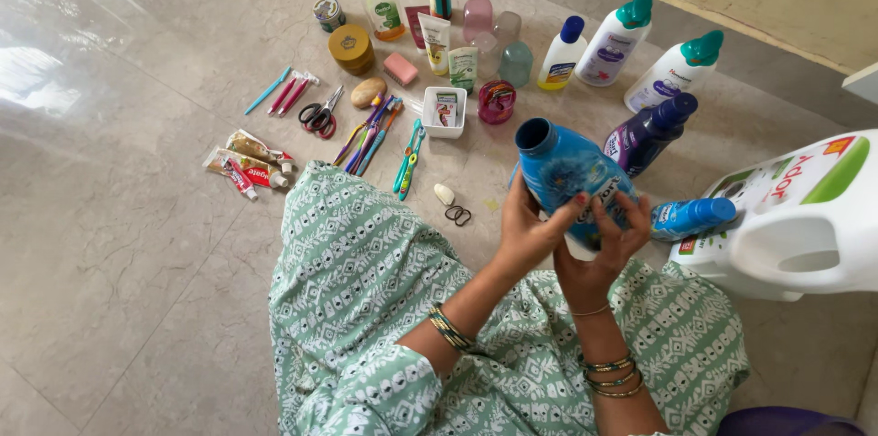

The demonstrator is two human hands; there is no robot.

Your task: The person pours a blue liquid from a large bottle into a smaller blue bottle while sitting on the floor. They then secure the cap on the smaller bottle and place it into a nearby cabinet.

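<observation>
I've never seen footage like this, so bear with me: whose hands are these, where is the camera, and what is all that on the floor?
No machine here: the one picture comes from a camera on a person's head, looking down at their own hands. The left hand and right hand together hold a blue bottle with its cap off. On the tiled floor lie scissors, toothbrushes, toothpaste tubes, more bottles, and a large white jug at right.

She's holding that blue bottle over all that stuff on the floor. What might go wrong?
The blue bottle, held in the left hand and right hand, looks uncapped and tilted, so liquid might spill onto the floor. If dropped, it might knock the purple bottle or the small blue bottle lying beside it.
</observation>
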